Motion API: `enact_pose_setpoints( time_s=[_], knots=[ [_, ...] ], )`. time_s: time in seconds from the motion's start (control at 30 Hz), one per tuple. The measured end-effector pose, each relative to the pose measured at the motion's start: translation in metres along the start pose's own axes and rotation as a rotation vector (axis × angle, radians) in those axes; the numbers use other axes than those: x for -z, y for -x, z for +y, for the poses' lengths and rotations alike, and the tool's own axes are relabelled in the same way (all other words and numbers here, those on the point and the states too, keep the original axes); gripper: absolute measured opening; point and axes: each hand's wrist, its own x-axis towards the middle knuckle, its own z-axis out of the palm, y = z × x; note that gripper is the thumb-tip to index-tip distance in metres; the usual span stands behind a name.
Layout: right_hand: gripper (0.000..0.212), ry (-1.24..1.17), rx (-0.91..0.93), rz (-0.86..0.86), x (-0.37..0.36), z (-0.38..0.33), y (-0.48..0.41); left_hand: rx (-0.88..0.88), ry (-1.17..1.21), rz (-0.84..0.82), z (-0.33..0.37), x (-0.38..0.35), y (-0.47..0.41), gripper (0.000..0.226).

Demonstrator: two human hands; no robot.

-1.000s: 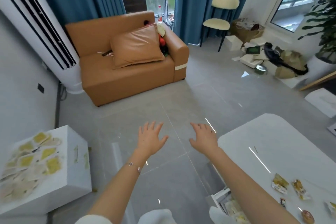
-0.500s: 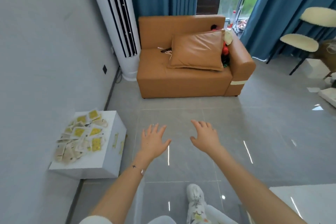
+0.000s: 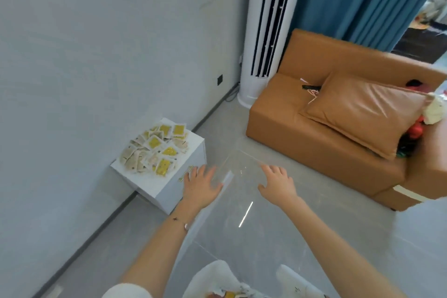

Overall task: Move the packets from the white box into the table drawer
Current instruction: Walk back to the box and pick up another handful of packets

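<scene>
Since a second ago your view has swung left, away from the worktop, so the white box (image 3: 169, 184) has slid from the frame's edge toward its middle and now sits at about nine o'clock from your hands, against the wall. Your left hand (image 3: 200, 185) is spread, fingers fanned and holding nothing, overlapping the box's near corner in the view; whether it touches the box you cannot tell. Your right hand (image 3: 278, 182) is likewise spread and empty, out over the bare floor (image 3: 278, 237) at three o'clock of the left. The packets (image 3: 157, 150) lie heaped loosely on the box's top, yellow faces mixed with pale ones, at roughly eleven o'clock from your left hand and apart from it. Both hands look held wide and forward to scoop a bunch rather than pinch one. The sofa (image 3: 338, 133) stands at one o'clock, well clear. The drawer is out of sight, so the trip back is still ahead.
</scene>
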Motion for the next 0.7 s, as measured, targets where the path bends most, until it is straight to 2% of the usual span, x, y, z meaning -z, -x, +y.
enact_pose_setpoints(
  time_s=[0.3, 0.5, 0.7],
  knots=[
    [0.064, 0.034, 0.253, -0.103, 0.014, -0.063, -0.096, 0.335, 0.102, 0.046, -0.071, 0.005, -0.011, 0.066],
    [0.063, 0.082, 0.309, -0.154, 0.007, -0.104, -0.168, 0.425, 0.091, 0.032, -0.133, 0.013, -0.056, 0.066],
    [0.064, 0.138, 0.367, -0.188, 0.012, -0.165, -0.256, 0.509, 0.159, 0.091, -0.193, 0.043, -0.132, 0.066]
  ],
)
